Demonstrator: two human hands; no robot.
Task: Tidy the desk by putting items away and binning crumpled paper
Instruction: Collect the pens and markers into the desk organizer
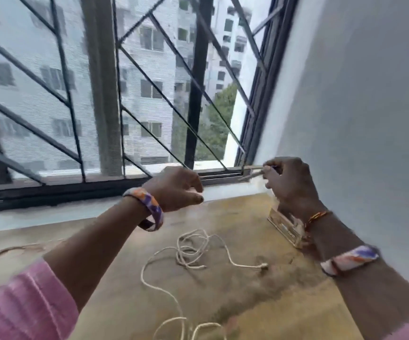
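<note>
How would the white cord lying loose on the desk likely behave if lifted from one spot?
The white cord lies in slack, tangled loops, so it would probably droop limply and trail rather than hold shape. It looks thin, so likely light. Its loops overlap, so they may snag or knot when pulled off the desk.

Right hand (290,185) pinches thin sticks (251,174) above a clear holder (285,227). Left hand (176,188) hovers half-curled, holding nothing. White cord (198,253) lies loose on bench (115,273).
</note>
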